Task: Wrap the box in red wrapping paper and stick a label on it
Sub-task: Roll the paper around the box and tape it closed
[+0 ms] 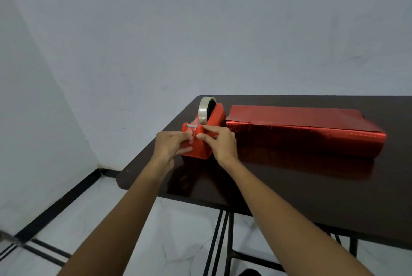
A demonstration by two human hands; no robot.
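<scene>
1. Both forearms enter from the bottom edge and meet at the near left corner of the desk (289,188).
2. Left hand (170,145): my fingers (186,135) are curled, with thumb and fingertips clamped on a clear tape strip (192,140) just below the cutter (191,126).
3. Right hand (220,145): thumb and forefinger are pinched together on the same strip from its right side. The remaining fingers are curled against the dispenser's flank.
4. Both hands touch the front of the red tape dispenser (197,152), which sits on the desk near the left edge.
5. A tape roll (204,108) stands upright in the dispenser, behind the cutter.
6. The box (301,139) lies flat on the desk just right of the dispenser, apart from my hands. Red wrapping paper (294,116) covers it, with a flap lying over the top face. I cannot tell whether the flap is fastened.
7. Behind the desk is a grey wall (200,30), and below it a pale floor (89,220).
</scene>
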